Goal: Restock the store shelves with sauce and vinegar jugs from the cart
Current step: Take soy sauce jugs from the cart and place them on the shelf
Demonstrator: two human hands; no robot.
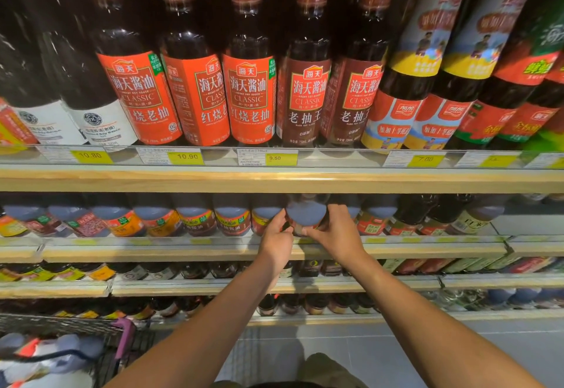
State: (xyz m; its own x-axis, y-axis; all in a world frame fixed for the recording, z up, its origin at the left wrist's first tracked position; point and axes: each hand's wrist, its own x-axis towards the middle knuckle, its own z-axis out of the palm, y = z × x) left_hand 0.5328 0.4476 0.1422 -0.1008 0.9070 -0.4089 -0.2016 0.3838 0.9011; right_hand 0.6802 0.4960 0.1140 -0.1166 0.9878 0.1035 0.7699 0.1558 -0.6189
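A dark sauce jug with a red label stands at the front edge of the second shelf, in a row of similar jugs. My left hand grips its left side, fingers curled around it. My right hand grips its right side and lower front. Both arms reach forward from the bottom of the view. The wire cart sits at the lower left with several pale-capped jugs in it.
The top shelf holds tall soy sauce bottles with red labels above yellow price tags. Lower shelves carry more dark bottles. Grey tiled floor lies below, to the right of the cart.
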